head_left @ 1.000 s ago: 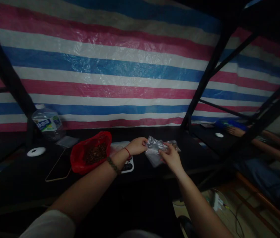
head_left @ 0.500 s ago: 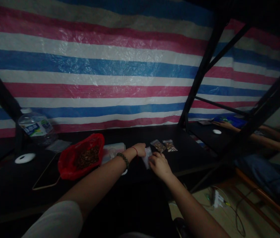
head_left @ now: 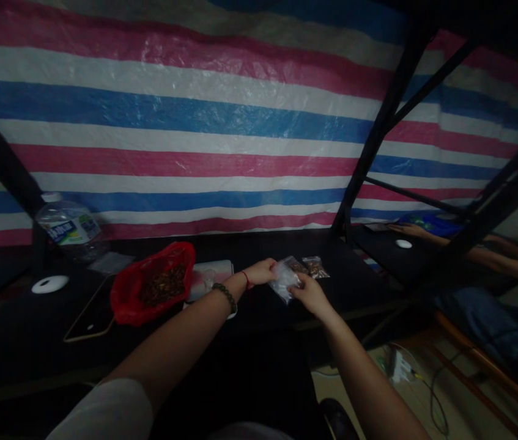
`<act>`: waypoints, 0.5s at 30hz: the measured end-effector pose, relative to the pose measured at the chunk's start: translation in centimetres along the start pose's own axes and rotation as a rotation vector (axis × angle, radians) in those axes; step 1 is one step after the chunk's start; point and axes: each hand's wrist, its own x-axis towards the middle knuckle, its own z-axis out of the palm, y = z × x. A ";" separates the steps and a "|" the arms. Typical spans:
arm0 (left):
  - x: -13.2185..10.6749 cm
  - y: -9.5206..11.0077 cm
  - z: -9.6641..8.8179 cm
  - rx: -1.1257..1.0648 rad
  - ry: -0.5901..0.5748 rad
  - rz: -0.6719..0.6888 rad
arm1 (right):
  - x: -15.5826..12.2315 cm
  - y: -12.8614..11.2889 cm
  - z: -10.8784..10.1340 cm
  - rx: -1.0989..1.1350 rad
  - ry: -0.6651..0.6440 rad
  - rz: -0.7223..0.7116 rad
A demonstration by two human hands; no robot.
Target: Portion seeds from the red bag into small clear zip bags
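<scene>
Both hands are meeting over the dark counter (head_left: 286,318): the left hand (head_left: 261,271) is pinching one edge of a small clear plastic bag (head_left: 284,282) with its fingers curled shut on it, and the right hand (head_left: 310,293) is gripping the opposite edge from below, fingers likewise closed on the plastic. Between them the bag is hanging just above the counter, crumpled and slanting; whether anything is inside it is too dim to tell.

Just behind the bag, two small filled packets (head_left: 310,267) are lying flat on the counter side by side. To the left of the left forearm, a white tray (head_left: 213,272) is sitting next to a red plastic bag (head_left: 153,284) that is lying open and showing dark brown pieces inside. Further left, a phone (head_left: 88,315) is lying flat, a round white disc (head_left: 50,284) is resting near the counter's back edge, and a water bottle (head_left: 70,229) is standing against the striped tarp (head_left: 194,122). At the far right, another person's arm (head_left: 417,232) is stretching across a neighbouring counter.
</scene>
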 end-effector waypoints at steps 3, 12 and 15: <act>-0.6 0.1 0.2 -0.096 0.067 0.028 | -0.1 -0.4 -0.6 -0.010 0.134 -0.069; -1.0 -0.8 2.2 -0.217 0.262 -0.032 | -0.9 0.5 0.5 -0.183 0.146 -0.205; -0.9 -1.0 3.3 -0.271 0.286 -0.064 | -0.9 1.2 1.2 -0.124 0.174 -0.196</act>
